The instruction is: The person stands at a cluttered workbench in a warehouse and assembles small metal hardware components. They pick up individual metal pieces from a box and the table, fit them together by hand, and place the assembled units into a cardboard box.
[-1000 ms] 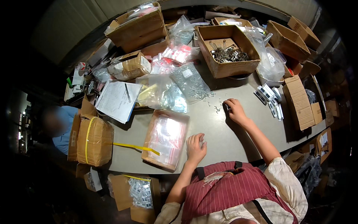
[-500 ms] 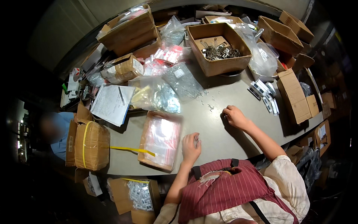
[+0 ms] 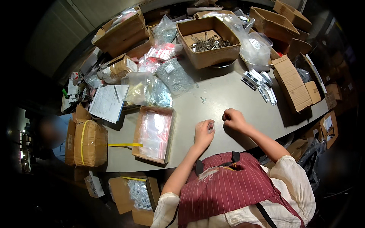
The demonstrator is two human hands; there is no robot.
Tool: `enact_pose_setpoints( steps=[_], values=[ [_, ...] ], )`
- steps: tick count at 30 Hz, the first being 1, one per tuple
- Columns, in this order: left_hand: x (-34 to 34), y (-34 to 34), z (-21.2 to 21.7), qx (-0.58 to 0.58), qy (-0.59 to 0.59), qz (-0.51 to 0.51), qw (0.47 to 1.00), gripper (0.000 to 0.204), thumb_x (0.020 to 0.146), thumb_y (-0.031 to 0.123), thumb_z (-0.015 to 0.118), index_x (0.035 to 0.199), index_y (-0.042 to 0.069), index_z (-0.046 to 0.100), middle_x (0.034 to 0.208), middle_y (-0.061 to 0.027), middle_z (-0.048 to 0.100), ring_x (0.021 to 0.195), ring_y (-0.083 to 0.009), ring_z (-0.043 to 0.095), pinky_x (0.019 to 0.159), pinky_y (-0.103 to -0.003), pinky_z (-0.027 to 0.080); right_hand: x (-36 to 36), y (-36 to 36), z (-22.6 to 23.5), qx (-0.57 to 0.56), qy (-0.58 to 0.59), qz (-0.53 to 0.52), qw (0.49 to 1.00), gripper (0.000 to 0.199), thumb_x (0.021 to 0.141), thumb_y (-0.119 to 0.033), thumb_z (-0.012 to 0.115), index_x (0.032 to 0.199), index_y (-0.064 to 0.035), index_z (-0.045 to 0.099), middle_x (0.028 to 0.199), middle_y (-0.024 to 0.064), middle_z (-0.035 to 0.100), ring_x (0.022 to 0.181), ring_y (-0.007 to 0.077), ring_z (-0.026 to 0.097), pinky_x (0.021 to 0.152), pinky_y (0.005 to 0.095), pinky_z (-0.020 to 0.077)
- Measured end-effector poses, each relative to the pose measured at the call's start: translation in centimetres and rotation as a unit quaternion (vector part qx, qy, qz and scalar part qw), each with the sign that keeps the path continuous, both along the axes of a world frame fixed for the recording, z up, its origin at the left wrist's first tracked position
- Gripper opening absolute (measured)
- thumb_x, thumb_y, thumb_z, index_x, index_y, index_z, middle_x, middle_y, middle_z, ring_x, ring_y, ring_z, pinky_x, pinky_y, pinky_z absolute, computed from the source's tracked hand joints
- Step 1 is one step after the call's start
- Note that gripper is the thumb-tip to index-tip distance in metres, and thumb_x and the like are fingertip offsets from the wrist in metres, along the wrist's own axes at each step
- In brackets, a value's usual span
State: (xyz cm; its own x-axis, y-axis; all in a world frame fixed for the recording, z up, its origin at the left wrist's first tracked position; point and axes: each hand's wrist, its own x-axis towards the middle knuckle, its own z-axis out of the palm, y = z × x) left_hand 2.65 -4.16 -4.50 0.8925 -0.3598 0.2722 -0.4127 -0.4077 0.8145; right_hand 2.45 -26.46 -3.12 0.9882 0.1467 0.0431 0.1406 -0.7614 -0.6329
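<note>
From the head view, both hands sit on the grey table (image 3: 228, 95) near its front edge, close together. The left hand (image 3: 203, 133) has its fingers curled narrow, pinching a small clear bag (image 3: 210, 125) at the fingertips; what is inside it is too small to tell. The right hand (image 3: 234, 118) rests just beside it as a loose fist, fingers folded in, and I cannot tell whether it holds anything. Left of the hands, a shallow cardboard tray (image 3: 170, 129) of clear red-topped bags lies at the front edge. A few tiny metal bits (image 3: 202, 100) are scattered mid-table. At the far edge stands an open box (image 3: 209, 57) of dark metal parts, and white packets (image 3: 260, 85) lie towards the right edge.
</note>
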Motion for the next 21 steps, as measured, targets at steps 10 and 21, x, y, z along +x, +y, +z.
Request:
enact_pose_setpoints(
  steps=[10, 21],
  values=[
    [0.6, -4.2, -1.7, -0.073, 0.158, -0.083, 0.981, 0.033, 0.075, 0.010, 0.078, 0.105, 0.004, 0.066, 0.091, -0.0143, 0.071, 0.088, -0.0343, 0.066, 0.084, -0.044, 0.049, -0.3, -1.1, 5.2, 0.449, 0.209, 0.056, 0.867, 0.011, 0.089, -0.001, 0.067, 0.099, 0.0016, 0.065, 0.088, 0.0058, 0.068, 0.079, 0.0131, 0.067, 0.072, 0.0287, 0.0571],
    [-0.5, -4.3, 2.5, -0.112, 0.198, -0.052, 0.972, 0.040, 0.081, 0.006, 0.069, 0.120, 0.005, 0.061, 0.102, -0.0109, 0.063, 0.090, -0.0231, 0.064, 0.082, -0.036, 0.053, -0.7, -2.8, -0.3, -0.044, 0.038, 0.014, 0.998, 0.025, 0.082, -0.022, 0.070, 0.094, -0.0013, 0.064, 0.091, 0.0229, 0.064, 0.087, 0.0428, 0.065, 0.076, 0.0499, 0.0525]
  ],
)
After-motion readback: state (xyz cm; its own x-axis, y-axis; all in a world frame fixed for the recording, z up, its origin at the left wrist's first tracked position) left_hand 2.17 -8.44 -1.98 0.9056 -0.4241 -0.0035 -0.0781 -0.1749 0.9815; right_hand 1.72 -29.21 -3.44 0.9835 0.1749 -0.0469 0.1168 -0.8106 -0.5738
